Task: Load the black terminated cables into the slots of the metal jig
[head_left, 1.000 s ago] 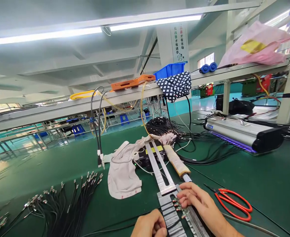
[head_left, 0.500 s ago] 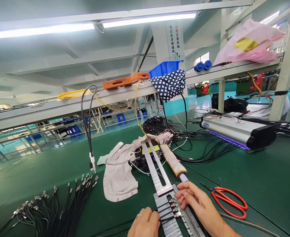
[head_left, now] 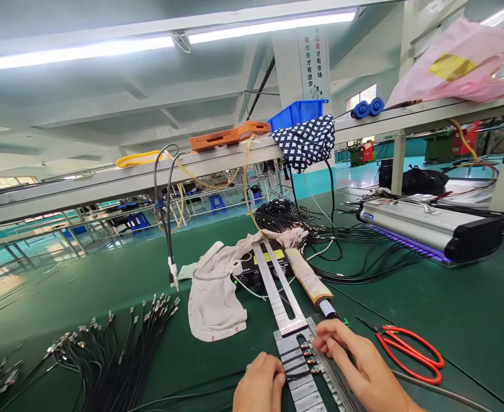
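right hand (head_left: 355, 366) fingertips press thin black wires (head_left: 310, 357) onto ridged metal jig (head_left: 299, 377).

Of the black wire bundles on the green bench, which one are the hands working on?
Neither big bundle: the few wires laid across the metal jig, under the right hand and left hand.

Factory hall: long fluorescent tubes (head_left: 170, 43) under a pale ceiling, a pillar (head_left: 303, 68) bearing a sign (Chinese characters), teal floor (head_left: 350, 174), green-covered table (head_left: 428, 309) beneath a metal shelf (head_left: 106, 186).
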Demonstrator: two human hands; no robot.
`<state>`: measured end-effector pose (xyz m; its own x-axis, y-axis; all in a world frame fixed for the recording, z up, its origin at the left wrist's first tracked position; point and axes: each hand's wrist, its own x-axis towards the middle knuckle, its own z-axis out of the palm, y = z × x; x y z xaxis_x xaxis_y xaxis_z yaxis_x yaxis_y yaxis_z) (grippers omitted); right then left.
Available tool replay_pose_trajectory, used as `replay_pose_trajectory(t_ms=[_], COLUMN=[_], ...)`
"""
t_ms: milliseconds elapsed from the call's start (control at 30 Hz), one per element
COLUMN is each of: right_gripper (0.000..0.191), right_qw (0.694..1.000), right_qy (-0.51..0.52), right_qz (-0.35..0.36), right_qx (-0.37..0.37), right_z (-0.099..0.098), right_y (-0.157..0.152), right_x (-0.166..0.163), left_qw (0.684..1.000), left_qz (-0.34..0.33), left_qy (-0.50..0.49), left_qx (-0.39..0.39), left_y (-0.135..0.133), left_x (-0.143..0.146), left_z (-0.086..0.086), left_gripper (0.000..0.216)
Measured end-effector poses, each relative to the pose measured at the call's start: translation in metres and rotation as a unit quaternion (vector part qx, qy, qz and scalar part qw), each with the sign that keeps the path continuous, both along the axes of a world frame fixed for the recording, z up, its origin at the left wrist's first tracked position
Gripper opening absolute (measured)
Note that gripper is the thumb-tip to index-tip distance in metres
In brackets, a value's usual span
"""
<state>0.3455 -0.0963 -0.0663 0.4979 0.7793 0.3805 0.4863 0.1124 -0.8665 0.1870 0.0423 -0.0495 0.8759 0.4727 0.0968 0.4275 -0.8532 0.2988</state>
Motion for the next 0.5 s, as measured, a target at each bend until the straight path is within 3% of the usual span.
replay_pose_trajectory(t_ms=[67, 300, 500], right_gripper=[0.02, 0.018, 0.023], right_qw=[0.999, 0.993, 0.981], right_qy=[-0.04, -0.112, -0.188], right_qz=[-0.003, -0.005, 0.039], right_qx=[0.003, 0.019, 0.015], right_z=[-0.001, -0.003, 0.0], right_y=[-0.001, -0.002, -0.005], right_x=[-0.001, -0.004, -0.013], left_qw=[0.998, 0.994, 0.997], left_qz=[-0.002, -0.012, -0.02], left_qy=[0.002, -0.019, -0.032], left_qx=[-0.059, -0.105, -0.071], left_y=[0.001, -0.001, -0.004], left_x=[-0.002, -0.003, -0.003], left_z=[0.002, 0.0, -0.002], left_gripper=[0.023, 0.026, 0.031])
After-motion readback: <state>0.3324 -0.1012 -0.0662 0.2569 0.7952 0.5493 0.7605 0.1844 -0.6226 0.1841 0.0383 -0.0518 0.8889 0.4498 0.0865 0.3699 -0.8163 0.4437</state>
